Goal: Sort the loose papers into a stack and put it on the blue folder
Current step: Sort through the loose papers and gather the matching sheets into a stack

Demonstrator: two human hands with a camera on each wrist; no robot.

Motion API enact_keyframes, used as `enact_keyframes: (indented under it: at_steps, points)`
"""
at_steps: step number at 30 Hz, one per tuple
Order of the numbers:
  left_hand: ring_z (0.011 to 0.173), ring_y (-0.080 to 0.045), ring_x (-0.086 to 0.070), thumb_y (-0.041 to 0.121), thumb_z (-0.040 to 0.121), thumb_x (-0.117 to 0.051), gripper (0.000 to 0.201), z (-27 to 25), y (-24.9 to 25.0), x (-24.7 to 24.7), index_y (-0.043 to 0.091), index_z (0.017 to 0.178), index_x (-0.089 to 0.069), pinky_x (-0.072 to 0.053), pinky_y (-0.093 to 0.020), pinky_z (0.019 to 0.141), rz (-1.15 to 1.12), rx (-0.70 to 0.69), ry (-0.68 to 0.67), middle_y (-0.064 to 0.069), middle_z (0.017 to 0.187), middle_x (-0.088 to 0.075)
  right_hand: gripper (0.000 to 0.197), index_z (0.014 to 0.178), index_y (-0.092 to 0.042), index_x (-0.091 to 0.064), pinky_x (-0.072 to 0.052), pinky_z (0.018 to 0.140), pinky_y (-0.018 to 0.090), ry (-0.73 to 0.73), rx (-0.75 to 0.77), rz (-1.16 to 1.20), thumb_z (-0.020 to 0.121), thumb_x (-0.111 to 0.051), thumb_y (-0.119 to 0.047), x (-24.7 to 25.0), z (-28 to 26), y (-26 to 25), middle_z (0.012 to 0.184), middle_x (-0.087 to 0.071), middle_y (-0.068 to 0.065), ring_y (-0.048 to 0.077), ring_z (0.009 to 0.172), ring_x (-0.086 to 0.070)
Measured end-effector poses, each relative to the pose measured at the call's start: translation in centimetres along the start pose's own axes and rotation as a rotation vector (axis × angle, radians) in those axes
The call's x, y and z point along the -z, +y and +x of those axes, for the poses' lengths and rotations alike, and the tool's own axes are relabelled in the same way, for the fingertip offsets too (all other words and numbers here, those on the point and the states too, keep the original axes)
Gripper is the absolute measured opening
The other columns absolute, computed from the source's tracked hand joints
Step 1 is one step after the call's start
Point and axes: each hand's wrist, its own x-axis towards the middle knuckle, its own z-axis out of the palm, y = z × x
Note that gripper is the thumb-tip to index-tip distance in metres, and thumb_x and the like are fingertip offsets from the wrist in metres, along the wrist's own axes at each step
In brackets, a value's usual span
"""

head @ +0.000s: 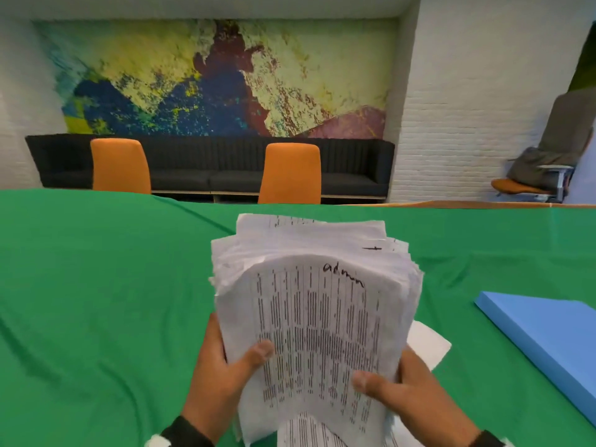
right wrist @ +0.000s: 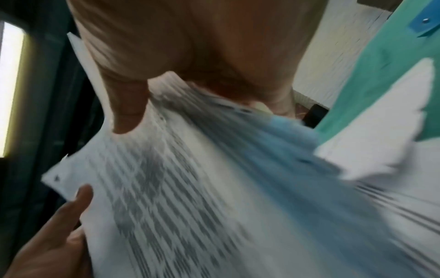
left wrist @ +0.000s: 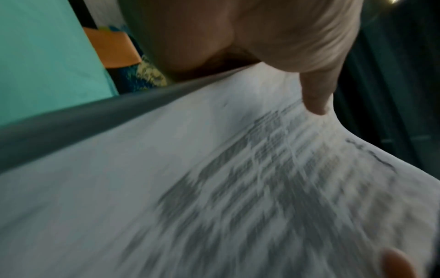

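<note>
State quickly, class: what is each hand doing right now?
Left hand: grips the paper stack, thumb on the top sheet.
Right hand: grips the same stack.

Thick stack of printed papers standing upright at centre frame, left hand and right hand gripping its lower sides, thumbs pressing the front sheet, blue folder lying at right on the green-covered table, orange chairs sitting behind.
</note>
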Motion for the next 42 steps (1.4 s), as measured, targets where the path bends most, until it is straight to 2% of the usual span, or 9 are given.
enact_keyframes:
  at_steps: [4,7,10,15,25,29,34,38,42]
  points:
    - [0.123,-0.026,-0.063,0.073,0.051,-0.085,0.111,2.7,3.2,1.1,0.038,0.145,-0.039,-0.053,-0.054,0.101,-0.003,-0.193,0.031,0.000,0.136,-0.060,0.094,0.133,-0.038,-0.047,-0.064,0.073,0.030,0.156,0.185,0.128,0.050,-0.091,-0.041,0.5,-0.1,-2.4,0.114,-0.075,-0.008,0.017,0.103,-0.075]
    - [0.118,-0.008,-0.063,0.075,0.055,-0.081,0.111,4.0,6.2,1.5,0.050,0.148,-0.028,-0.057,-0.024,0.091,0.079,-0.391,0.019,0.009,0.132,-0.057,0.105,0.135,-0.035,-0.047,-0.063,0.073,0.028,0.186,0.256,0.172,0.043,-0.098,-0.043,0.3,-0.4,-3.4,0.113,-0.076,-0.004,0.019,0.103,-0.075]
    - [0.125,-0.002,-0.056,0.084,0.064,-0.066,0.096,5.0,8.9,1.9,0.052,0.148,-0.032,-0.052,-0.019,0.094,0.333,-0.483,-0.073,0.012,0.144,-0.049,0.107,0.137,-0.033,-0.046,-0.063,0.076,0.028,0.194,0.282,0.210,0.044,-0.098,-0.035,0.2,-0.7,-3.8,0.116,-0.076,-0.002,0.023,0.106,-0.074]
    - [0.126,-0.008,-0.054,0.076,0.071,-0.066,0.059,5.8,9.7,1.6,0.041,0.119,-0.068,-0.045,-0.017,0.095,0.536,-0.495,-0.169,0.011,0.131,-0.056,0.122,0.135,-0.077,-0.025,-0.059,0.080,0.015,0.317,0.429,0.030,0.050,-0.092,-0.020,0.8,-1.6,-6.6,0.126,-0.060,-0.022,0.005,0.112,-0.069]
    - [0.116,-0.012,-0.063,0.064,0.063,-0.079,0.065,5.1,8.4,2.2,0.037,0.121,-0.066,-0.053,-0.017,0.089,0.318,-0.409,-0.121,0.006,0.128,-0.063,0.087,0.129,-0.077,-0.031,-0.056,0.096,0.027,0.197,0.295,-0.513,0.063,-0.085,-0.057,3.3,-1.9,-11.7,0.123,-0.060,-0.032,-0.011,0.110,-0.061]
    - [0.111,-0.013,-0.069,0.045,0.062,-0.083,0.064,4.8,7.6,1.9,0.042,0.123,-0.064,-0.058,-0.019,0.083,0.225,-0.325,-0.149,0.013,0.127,-0.066,0.096,0.124,-0.084,-0.025,-0.049,0.080,0.005,0.233,0.292,-0.528,0.062,-0.088,-0.048,3.1,-2.5,-13.3,0.122,-0.045,-0.053,-0.014,0.103,-0.064]
    - [0.105,-0.003,-0.071,0.018,0.071,-0.084,0.072,4.7,8.2,1.5,0.055,0.125,-0.056,-0.058,-0.015,0.078,0.242,-0.317,-0.204,0.028,0.120,-0.066,0.114,0.134,-0.084,-0.002,-0.044,0.110,0.032,0.197,0.284,-0.652,0.064,-0.086,-0.053,2.9,-2.7,-14.6,0.124,-0.031,-0.061,-0.005,0.121,-0.057]
    - [0.107,0.001,-0.069,0.024,0.069,-0.086,0.077,5.0,8.8,1.9,0.055,0.131,-0.052,-0.057,-0.014,0.080,0.305,-0.313,-0.280,0.030,0.124,-0.063,0.088,0.136,-0.073,-0.023,-0.046,0.104,0.026,0.209,0.268,-0.786,0.057,-0.058,-0.089,3.2,-2.4,-14.7,0.126,-0.041,-0.049,-0.012,0.119,-0.051]
    - [0.102,-0.002,-0.071,0.049,0.061,-0.086,0.070,5.2,9.0,2.2,0.047,0.124,-0.057,-0.057,-0.013,0.077,0.337,-0.345,-0.269,0.022,0.121,-0.066,0.056,0.109,-0.050,-0.048,-0.051,0.077,0.025,0.281,0.262,-0.700,0.065,-0.060,-0.083,3.2,-2.2,-13.7,0.107,-0.061,-0.032,-0.008,0.093,-0.062]
